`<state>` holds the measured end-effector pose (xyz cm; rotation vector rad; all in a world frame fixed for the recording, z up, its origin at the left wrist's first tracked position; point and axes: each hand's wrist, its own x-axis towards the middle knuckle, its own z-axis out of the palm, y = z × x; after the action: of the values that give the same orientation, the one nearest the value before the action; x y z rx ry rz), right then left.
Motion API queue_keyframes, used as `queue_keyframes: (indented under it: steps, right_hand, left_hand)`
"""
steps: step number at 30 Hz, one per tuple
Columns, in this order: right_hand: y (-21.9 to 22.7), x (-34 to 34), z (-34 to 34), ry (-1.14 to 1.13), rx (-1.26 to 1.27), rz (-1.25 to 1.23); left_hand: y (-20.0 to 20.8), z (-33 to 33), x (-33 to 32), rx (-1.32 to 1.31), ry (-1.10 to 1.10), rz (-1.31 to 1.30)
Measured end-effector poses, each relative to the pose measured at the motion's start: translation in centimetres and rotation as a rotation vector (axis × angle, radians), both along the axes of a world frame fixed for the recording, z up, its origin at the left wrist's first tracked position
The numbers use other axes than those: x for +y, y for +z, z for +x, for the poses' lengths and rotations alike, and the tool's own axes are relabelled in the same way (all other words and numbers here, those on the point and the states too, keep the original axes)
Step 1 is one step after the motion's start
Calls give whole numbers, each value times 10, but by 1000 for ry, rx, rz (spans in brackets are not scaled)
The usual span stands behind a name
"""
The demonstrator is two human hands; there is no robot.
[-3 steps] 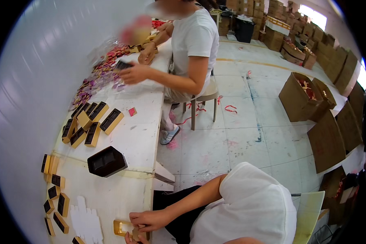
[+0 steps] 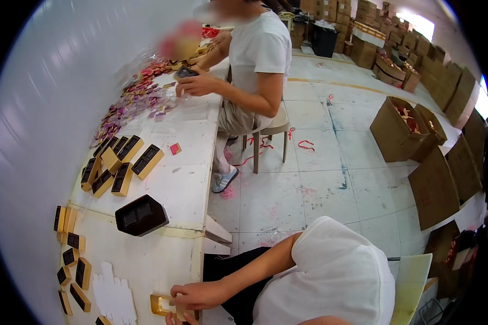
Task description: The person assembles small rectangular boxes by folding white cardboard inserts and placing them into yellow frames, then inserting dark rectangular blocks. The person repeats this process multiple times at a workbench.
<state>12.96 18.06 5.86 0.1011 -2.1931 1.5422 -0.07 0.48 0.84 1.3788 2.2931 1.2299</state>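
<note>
At the table's near edge, my right hand (image 2: 200, 294) has its fingers closed on a small tan cardboard-like piece (image 2: 185, 312). The fingers of my left hand (image 2: 174, 319) grip the same piece from below; the lower picture edge cuts off part of that hand. Beside them, touching or almost touching the right fingertips, stands a small open gold box (image 2: 160, 304) with a shiny inside. To the left on the table lies a white notched card sheet (image 2: 113, 292).
A dark brown tray (image 2: 142, 215) sits mid-table. Several gold boxes with dark inserts (image 2: 82, 272) line the wall side, with more piled (image 2: 122, 179) farther off. A co-worker (image 2: 260, 59) sits beyond, by a heap of small coloured packets (image 2: 130, 105). Cardboard boxes (image 2: 398, 130) stand right.
The fingers of my right hand have shifted slightly over the tan piece. The co-worker's hand has moved right and away with the dark tray in it.
</note>
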Motion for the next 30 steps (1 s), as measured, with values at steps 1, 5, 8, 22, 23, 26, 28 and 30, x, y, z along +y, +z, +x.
queue_keyframes:
  steps: [1,5,8,22,23,26,28,30]
  right_hand:
    - [-1,0,5,-18,25,115]
    - [-10,5,14,-62,155,490]
    - [-7,10,14,80,125,676]
    - [36,9,2,196,-438,590]
    - [36,9,2,202,-454,583]
    - [47,25,22,115,-165,367]
    - [54,58,23,-260,94,526]
    - [72,105,17,-585,200,637]
  left_hand:
    - [4,10,2,-101,51,8]
    - [35,39,19,356,59,190]
    - [36,56,15,399,54,161]
    - [100,48,32,257,-38,-239]
    - [99,48,31,276,-21,-213]
    - [102,50,24,289,-46,-251]
    - [105,43,26,305,-99,-264]
    - [105,29,28,340,-165,-255]
